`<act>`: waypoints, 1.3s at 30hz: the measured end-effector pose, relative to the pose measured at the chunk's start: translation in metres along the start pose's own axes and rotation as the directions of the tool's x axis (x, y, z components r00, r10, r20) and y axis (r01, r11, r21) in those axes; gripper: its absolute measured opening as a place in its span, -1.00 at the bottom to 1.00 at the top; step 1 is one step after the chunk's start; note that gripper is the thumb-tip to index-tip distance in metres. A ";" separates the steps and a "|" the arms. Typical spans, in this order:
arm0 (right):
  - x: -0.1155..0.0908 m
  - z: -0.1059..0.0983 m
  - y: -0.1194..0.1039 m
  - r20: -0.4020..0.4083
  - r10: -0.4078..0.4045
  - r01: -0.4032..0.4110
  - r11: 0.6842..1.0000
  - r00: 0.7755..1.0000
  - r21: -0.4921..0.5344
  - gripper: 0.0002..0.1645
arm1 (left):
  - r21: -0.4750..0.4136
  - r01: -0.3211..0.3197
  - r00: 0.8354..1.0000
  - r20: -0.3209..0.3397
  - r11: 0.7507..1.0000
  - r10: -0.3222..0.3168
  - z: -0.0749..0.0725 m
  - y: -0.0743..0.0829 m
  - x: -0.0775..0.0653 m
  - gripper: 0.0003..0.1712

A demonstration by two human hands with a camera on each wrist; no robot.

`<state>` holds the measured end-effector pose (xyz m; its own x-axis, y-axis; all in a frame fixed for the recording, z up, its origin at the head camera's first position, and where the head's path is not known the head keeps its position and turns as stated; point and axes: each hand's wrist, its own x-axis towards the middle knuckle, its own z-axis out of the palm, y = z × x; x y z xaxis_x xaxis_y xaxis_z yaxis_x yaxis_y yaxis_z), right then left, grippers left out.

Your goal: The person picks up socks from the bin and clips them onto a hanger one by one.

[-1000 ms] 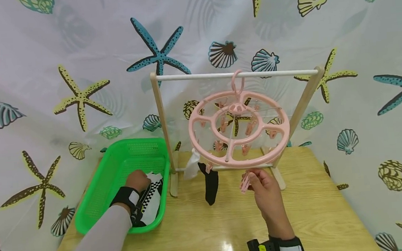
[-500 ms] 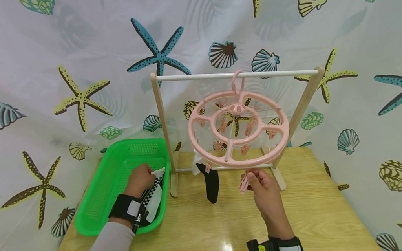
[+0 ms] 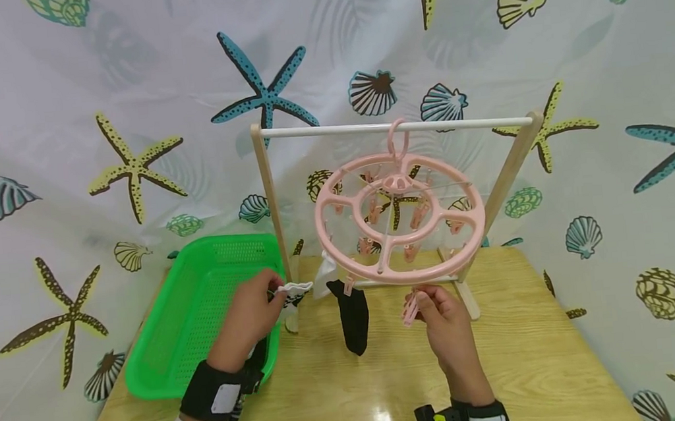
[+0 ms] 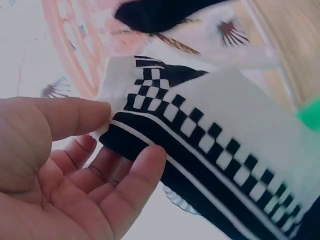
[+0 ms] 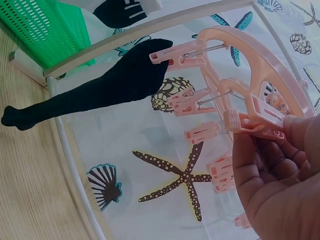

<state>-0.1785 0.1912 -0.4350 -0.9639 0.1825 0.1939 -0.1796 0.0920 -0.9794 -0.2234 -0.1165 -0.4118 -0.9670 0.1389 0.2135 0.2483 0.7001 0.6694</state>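
My left hand (image 3: 249, 320) pinches a black-and-white checkered sock (image 3: 294, 293) by its cuff, over the right rim of the green basket. In the left wrist view thumb and fingers grip the cuff of the sock (image 4: 205, 135), whose length trails to the lower right. My right hand (image 3: 449, 324) holds a pink clothespin (image 3: 410, 308) at the near side of the round pink hanger (image 3: 405, 275); the right wrist view shows the clothespin (image 5: 257, 120) between thumb and fingers. Another clothespin (image 3: 349, 285) holds a hanging black sock (image 3: 355, 321), beside a white sock (image 3: 325, 276).
The green basket (image 3: 159, 330) stands on the left of the wooden table (image 3: 539, 353). A rack with a white bar (image 3: 331, 130) and wooden posts (image 3: 507, 177) carries the hanger. Several more clothespins hang under the rings. A patterned curtain (image 3: 170, 52) lies behind.
My left hand has lifted the checkered sock out of the basket and moved right, toward the hanger. My right hand stays on its clothespin. The hanging black sock sways slightly.
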 end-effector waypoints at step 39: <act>-0.007 0.005 -0.005 -0.005 -0.017 0.017 1.000 1.000 -0.012 -0.71 | -0.353 -0.133 0.982 0.078 0.926 0.171 0.111 0.087 -0.035 -0.93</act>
<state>-0.1719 0.1845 -0.4313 -0.9596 0.1859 0.2110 -0.1938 0.1068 -0.9752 -0.1742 0.0170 -0.4396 -0.9119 0.3105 0.2686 0.3785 0.3827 0.8427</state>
